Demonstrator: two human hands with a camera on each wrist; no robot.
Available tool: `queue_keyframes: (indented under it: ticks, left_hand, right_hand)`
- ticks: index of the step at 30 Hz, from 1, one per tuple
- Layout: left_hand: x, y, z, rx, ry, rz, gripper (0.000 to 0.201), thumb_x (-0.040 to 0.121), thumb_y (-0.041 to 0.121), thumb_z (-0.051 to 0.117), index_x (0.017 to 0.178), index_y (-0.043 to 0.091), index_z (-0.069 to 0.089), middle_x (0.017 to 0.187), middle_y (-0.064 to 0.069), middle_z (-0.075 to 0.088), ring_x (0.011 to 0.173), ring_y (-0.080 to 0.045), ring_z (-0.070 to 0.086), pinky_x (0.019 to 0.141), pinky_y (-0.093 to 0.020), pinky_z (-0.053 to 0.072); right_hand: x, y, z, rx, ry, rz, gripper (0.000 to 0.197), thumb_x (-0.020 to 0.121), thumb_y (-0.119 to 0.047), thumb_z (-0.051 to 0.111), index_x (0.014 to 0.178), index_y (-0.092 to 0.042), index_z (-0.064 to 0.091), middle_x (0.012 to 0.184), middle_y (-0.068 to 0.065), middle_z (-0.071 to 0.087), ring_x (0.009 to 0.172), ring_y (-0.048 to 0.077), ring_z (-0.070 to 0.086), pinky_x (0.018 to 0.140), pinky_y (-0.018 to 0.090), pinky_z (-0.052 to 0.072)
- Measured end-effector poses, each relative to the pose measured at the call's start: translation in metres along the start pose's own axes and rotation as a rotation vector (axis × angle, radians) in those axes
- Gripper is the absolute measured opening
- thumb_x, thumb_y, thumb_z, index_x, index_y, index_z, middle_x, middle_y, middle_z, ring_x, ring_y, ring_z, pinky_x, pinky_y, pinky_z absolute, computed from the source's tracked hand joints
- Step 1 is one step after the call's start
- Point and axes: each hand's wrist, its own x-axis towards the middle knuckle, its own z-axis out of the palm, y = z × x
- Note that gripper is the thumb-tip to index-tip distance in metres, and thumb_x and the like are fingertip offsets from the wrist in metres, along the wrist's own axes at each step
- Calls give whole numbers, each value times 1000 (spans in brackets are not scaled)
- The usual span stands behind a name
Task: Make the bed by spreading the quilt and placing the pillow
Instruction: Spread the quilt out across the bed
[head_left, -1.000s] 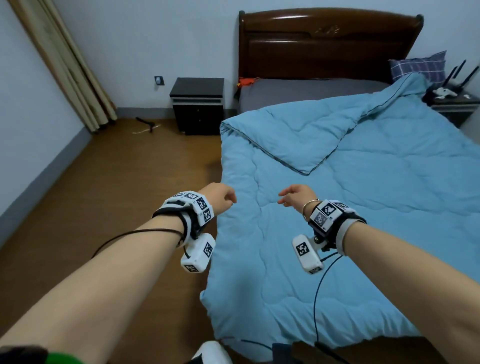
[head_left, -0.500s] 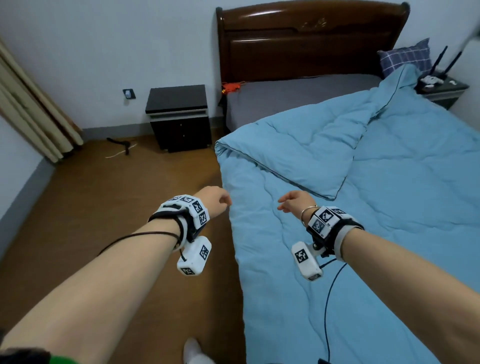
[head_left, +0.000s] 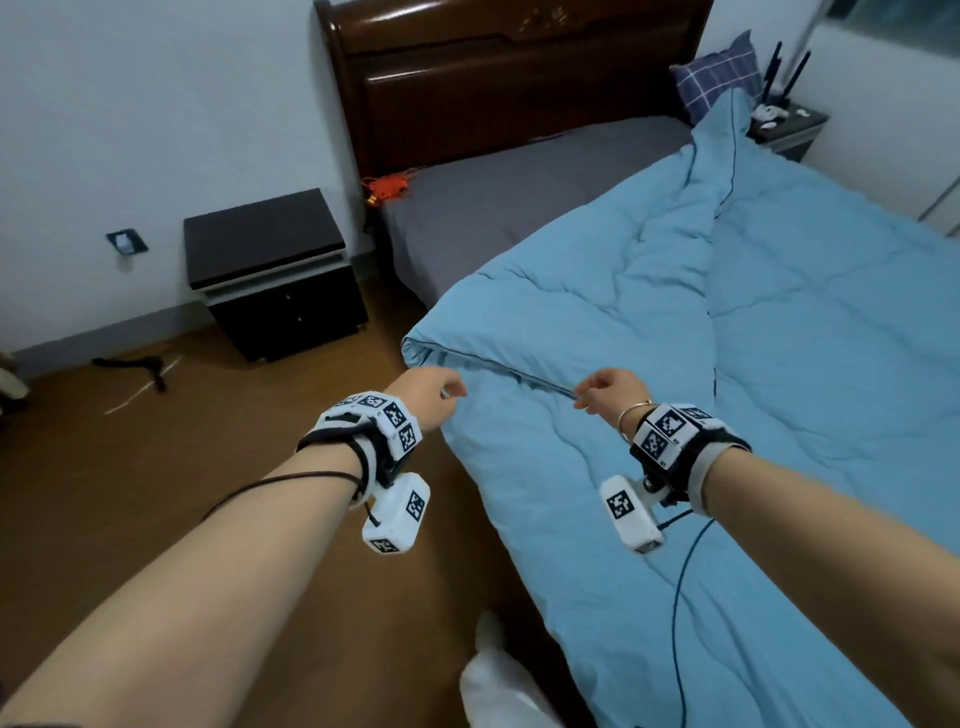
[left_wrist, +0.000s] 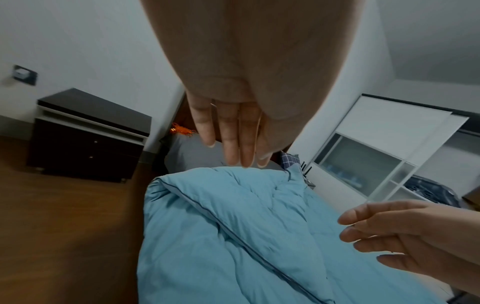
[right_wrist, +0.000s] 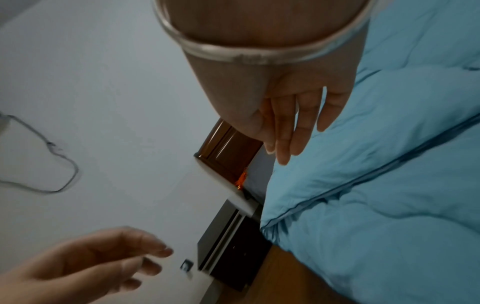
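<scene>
A light blue quilt (head_left: 779, 364) covers most of the bed, its upper left corner folded back diagonally so a piped edge (head_left: 498, 366) runs across it. Grey bare sheet (head_left: 519, 197) shows near the headboard. A blue checked pillow (head_left: 719, 73) leans at the far right of the headboard. My left hand (head_left: 434, 392) hovers above the quilt's left side just short of the folded corner, fingers relaxed, holding nothing. My right hand (head_left: 605, 389) hovers over the piped edge, fingers also loose and empty. Both wrist views show straight, empty fingers (left_wrist: 233, 139) (right_wrist: 288, 131) above the quilt (left_wrist: 233, 226) (right_wrist: 376, 185).
A dark nightstand (head_left: 270, 270) stands on the wooden floor (head_left: 156, 493) left of the bed. The brown headboard (head_left: 519, 67) backs onto the wall. A second nightstand with a router (head_left: 784, 114) sits at the far right. An orange cord (head_left: 387, 184) lies at the mattress corner.
I have walked along the bed's left side toward the headboard. Both hands have come closer to the folded-back quilt corner, still empty.
</scene>
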Motion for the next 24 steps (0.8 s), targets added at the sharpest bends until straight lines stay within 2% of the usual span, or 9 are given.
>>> queue_keyframes:
  ticks: [3, 5, 7, 10, 12, 14, 16, 21, 24]
  left_hand:
    - [49, -18, -11, 31, -24, 31, 30, 89, 13, 47, 113, 18, 63, 120, 0, 64, 96, -14, 58, 86, -26, 45]
    - [86, -30, -22, 77, -42, 38, 31, 88, 13, 48, 115, 17, 62, 122, -2, 63, 100, -18, 59, 87, -25, 43]
    - [126, -40, -35, 106, -48, 31, 32, 86, 12, 50, 116, 15, 61, 123, -4, 62, 111, -21, 58, 93, -28, 44]
    - [183, -44, -53, 114, -52, 53, 33, 86, 13, 53, 118, 14, 59, 125, -3, 60, 110, -22, 59, 96, -30, 44]
    - [215, -42, -60, 93, -70, 79, 33, 87, 14, 54, 120, 14, 58, 125, -3, 60, 106, -21, 60, 95, -29, 44]
    - [243, -39, -60, 82, -106, 112, 32, 87, 17, 56, 119, 14, 58, 124, -2, 60, 105, -21, 61, 95, -31, 45]
    - [273, -34, -58, 94, -148, 157, 31, 87, 20, 58, 118, 15, 59, 124, -2, 60, 104, -21, 61, 95, -31, 46]
    - [343, -8, -44, 117, -253, 307, 32, 86, 21, 59, 118, 14, 59, 125, -4, 61, 104, -21, 62, 93, -30, 45]
    - [376, 13, -32, 137, -319, 405, 34, 87, 20, 59, 120, 12, 58, 126, -6, 61, 107, -23, 62, 94, -29, 44]
  right_hand:
    - [52, -3, -6, 26, 61, 48, 18, 81, -2, 52, 84, -9, 68, 52, -6, 65, 60, 15, 60, 52, 16, 45]
    - [90, -8, -6, 28, 85, 63, 20, 81, -2, 49, 84, -9, 67, 42, -10, 61, 55, 12, 57, 57, 18, 46]
    - [126, -16, -5, 27, 111, 80, 20, 81, -2, 48, 83, -9, 67, 46, -10, 61, 56, 16, 57, 62, 23, 48]
    - [168, -20, -4, 2, 158, 117, 17, 83, -8, 51, 82, -11, 68, 54, -5, 62, 61, 19, 60, 68, 30, 51]
    - [187, -18, -6, -3, 196, 160, 15, 85, -10, 52, 81, -14, 66, 59, -1, 63, 57, 11, 56, 62, 24, 46]
    - [199, -16, -10, -5, 226, 217, 14, 85, -10, 52, 79, -15, 63, 56, -3, 59, 55, 7, 53, 58, 17, 41]
    - [208, -11, -15, -14, 259, 273, 16, 84, -9, 52, 75, -17, 62, 56, -3, 59, 56, 9, 53, 58, 18, 41]
    - [219, 12, -34, 4, 379, 430, 16, 82, -7, 53, 87, -10, 69, 62, 5, 62, 76, 22, 59, 83, 31, 50]
    - [217, 33, -39, 10, 458, 544, 18, 80, -7, 56, 91, -5, 70, 80, 13, 69, 84, 26, 64, 86, 33, 50]
